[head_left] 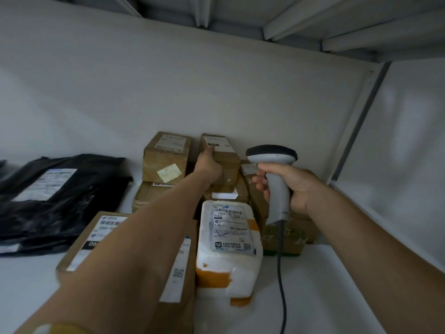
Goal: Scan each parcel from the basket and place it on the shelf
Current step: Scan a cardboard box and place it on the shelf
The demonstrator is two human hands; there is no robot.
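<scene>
My left hand (209, 166) reaches deep into the white shelf (325, 285) and grips a small brown cardboard parcel (222, 154) that sits on top of other boxes against the back wall. Its thumb lies on the parcel's top label. My right hand (292, 186) holds a grey barcode scanner (273, 162) by its handle, head up, to the right of that parcel. The scanner's cable hangs down over the shelf. The basket is out of view.
A second brown box (166, 157) stands just left of the gripped parcel. A white foam parcel with orange tape (228, 249) and a flat cardboard box (101, 237) lie nearer me. A black plastic bag parcel (57, 196) lies at the left. Another shelf board hangs overhead.
</scene>
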